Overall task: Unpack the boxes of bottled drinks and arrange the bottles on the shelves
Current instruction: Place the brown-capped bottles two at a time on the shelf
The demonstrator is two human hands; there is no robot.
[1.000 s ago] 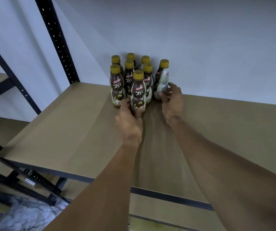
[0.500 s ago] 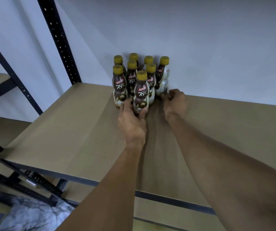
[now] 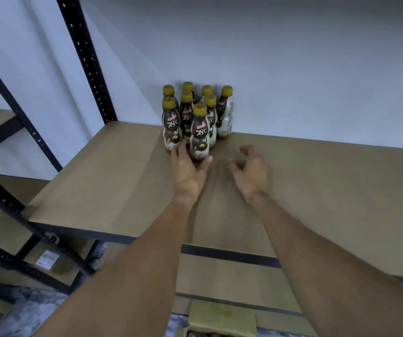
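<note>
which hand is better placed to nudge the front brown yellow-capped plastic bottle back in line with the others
Left. The left hand grips the base of the front brown yellow-capped bottle between thumb and fingers. The right hand hangs open above the tan shelf board, touching no bottle.

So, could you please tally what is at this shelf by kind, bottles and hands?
Yellow-capped bottles: 8, front bottle included
Hands: 2, left hand gripping the front bottle, right hand holding nothing
Total: 10
</note>
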